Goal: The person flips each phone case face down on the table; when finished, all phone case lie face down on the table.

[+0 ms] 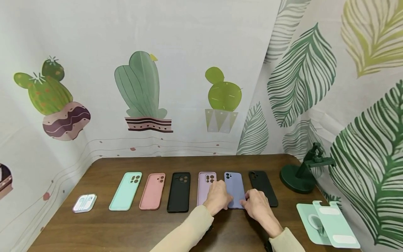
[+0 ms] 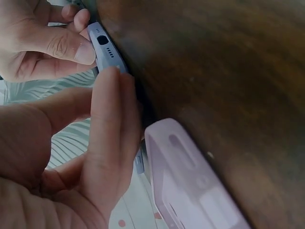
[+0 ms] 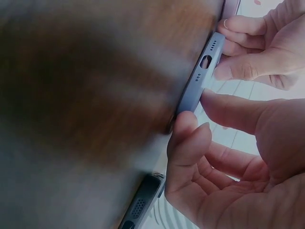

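Observation:
A periwinkle-blue phone case (image 1: 234, 189) lies back side up on the wooden table, its camera cutouts at the far end. My left hand (image 1: 218, 196) pinches its near left corner, and my right hand (image 1: 257, 205) pinches the near right corner. In the right wrist view, the right thumb and bent index finger meet at the corner of the case (image 3: 193, 90). Left of it lies a lilac phone case (image 1: 203, 189), partly hidden behind the left hand. On the right side, a black phone case (image 1: 266, 189) lies beyond the right hand.
Further left lie another black case (image 1: 178, 192), a pink case (image 1: 152, 191), a mint case (image 1: 126, 191) and a small clear-lidded box (image 1: 84, 203). At the right are a dark green stand (image 1: 299, 178) and a mint folding holder (image 1: 341, 225). A printed curtain hangs behind the table.

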`<state>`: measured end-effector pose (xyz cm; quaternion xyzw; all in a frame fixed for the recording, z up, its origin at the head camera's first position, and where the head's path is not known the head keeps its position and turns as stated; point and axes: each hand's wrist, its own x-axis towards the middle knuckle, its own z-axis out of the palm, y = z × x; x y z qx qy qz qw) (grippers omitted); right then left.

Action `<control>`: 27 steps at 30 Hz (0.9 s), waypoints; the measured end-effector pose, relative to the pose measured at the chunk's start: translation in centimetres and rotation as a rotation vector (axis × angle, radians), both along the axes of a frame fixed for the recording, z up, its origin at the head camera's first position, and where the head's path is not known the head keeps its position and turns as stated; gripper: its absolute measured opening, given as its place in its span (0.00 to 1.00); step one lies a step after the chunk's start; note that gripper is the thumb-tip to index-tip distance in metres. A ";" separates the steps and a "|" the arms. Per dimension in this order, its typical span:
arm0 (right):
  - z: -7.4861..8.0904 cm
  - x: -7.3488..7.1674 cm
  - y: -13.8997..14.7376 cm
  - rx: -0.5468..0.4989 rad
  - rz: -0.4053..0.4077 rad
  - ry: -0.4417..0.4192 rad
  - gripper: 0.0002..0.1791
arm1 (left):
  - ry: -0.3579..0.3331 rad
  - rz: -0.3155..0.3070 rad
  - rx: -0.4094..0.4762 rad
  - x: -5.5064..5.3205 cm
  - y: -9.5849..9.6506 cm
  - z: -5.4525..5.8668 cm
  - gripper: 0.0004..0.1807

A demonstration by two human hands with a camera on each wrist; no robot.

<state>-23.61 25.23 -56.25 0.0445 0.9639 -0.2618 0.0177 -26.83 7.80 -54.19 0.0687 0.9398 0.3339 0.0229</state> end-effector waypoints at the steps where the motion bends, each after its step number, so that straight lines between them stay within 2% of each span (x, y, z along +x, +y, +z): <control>1: -0.1 0.0 0.0 0.001 0.002 0.003 0.12 | 0.003 0.001 0.010 0.0 0.0 -0.2 0.09; 2: -0.3 -0.2 0.1 0.002 0.000 0.003 0.11 | 0.022 -0.001 0.010 0.0 -0.1 -0.3 0.09; 3: -0.4 -0.2 0.2 0.003 0.007 0.014 0.11 | 0.026 0.001 0.011 0.3 -0.2 0.2 0.09; 7: -0.9 -0.4 0.5 -0.007 0.028 0.037 0.11 | 0.037 0.002 0.048 2.2 -0.6 2.9 0.09; 9: -0.9 -0.5 0.6 -0.013 0.030 0.035 0.12 | 0.030 0.000 0.050 2.2 -0.7 2.8 0.09; 10: -0.7 -0.4 0.5 -0.015 0.026 0.027 0.12 | 0.035 -0.002 0.041 1.8 -0.7 2.0 0.09; 12: 0.0 -0.1 0.2 -0.016 0.015 0.013 0.13 | 0.027 -0.006 0.051 1.4 -0.7 1.4 0.09; 13: 0.4 0.1 0.0 -0.014 0.009 0.005 0.13 | 0.039 -0.009 0.037 1.1 -0.7 0.5 0.08; 14: 1.2 0.4 -0.3 -0.015 0.005 0.004 0.14 | 0.034 -0.011 0.044 1.1 -0.8 0.5 0.08; 16: 3.2 1.4 -1.1 -0.029 -0.011 0.003 0.14 | 0.042 -0.018 0.052 1.8 -1.1 1.6 0.07; 17: 4.0 1.8 -1.4 -0.038 -0.017 0.009 0.13 | 0.029 -0.025 0.076 2.3 -1.3 2.6 0.08; 19: 5.6 2.7 -2.0 -0.055 -0.024 0.022 0.13 | 0.009 -0.040 0.097 2.8 -1.8 3.4 0.12; 20: 6.5 3.2 -2.4 -0.063 -0.026 0.034 0.12 | -0.013 -0.046 0.126 3.3 -2.1 4.6 0.14; 21: 7.0 3.5 -2.6 -0.067 -0.028 0.043 0.12 | -0.007 -0.055 0.124 3.6 -2.4 4.9 0.15; 22: 7.4 3.7 -2.9 -0.070 -0.027 0.051 0.12 | -0.031 -0.059 0.148 3.9 -2.6 5.7 0.16; 27: 7.8 4.3 -3.7 -0.096 0.009 0.098 0.13 | -0.022 -0.069 0.160 4.3 -4.0 6.6 0.18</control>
